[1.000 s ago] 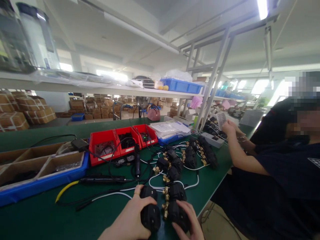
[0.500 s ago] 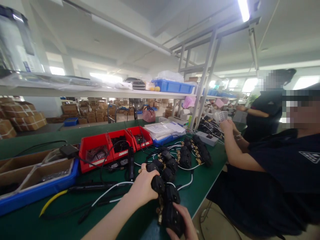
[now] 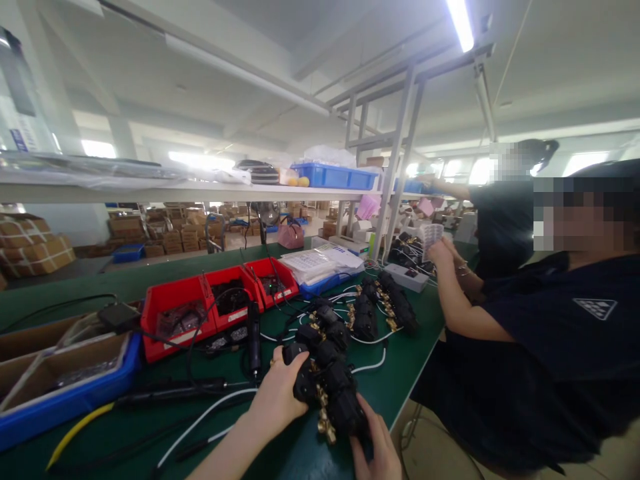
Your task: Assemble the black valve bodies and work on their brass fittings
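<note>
Black valve units (image 3: 335,393) in both hands, labels unreadable

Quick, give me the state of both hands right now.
Left hand: closed around a black valve unit in the near row.
Right hand: gripping the nearest black valve unit of that row.

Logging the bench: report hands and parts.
Left hand grips a black valve unit. Right hand on the nearest unit. White cables alongside.
</note>
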Available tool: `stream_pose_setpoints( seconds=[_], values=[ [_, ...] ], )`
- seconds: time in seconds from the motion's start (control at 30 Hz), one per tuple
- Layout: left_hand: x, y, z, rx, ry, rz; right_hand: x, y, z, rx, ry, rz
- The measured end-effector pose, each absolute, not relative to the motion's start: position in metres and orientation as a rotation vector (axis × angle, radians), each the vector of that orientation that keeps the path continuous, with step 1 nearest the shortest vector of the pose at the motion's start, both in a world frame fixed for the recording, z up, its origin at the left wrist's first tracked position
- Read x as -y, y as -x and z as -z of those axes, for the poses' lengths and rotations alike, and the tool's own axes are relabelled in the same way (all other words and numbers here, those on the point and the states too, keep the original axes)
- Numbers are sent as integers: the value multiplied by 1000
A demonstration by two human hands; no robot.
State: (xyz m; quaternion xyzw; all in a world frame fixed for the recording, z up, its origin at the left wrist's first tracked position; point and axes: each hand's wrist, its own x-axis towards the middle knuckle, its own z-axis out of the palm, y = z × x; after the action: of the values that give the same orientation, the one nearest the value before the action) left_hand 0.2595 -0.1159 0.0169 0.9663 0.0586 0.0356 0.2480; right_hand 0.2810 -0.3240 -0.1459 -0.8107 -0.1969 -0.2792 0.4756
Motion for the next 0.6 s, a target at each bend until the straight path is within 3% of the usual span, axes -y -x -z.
stream_pose_setpoints(
  seconds=[0.37, 0.6],
  values=[
    [134, -288, -8, -269, -2510, -156, 314, -307, 115, 380, 2072, 733],
    [124, -218, -4, -183, -2412, -40, 328, -297, 114, 386, 2054, 752]
  ],
)
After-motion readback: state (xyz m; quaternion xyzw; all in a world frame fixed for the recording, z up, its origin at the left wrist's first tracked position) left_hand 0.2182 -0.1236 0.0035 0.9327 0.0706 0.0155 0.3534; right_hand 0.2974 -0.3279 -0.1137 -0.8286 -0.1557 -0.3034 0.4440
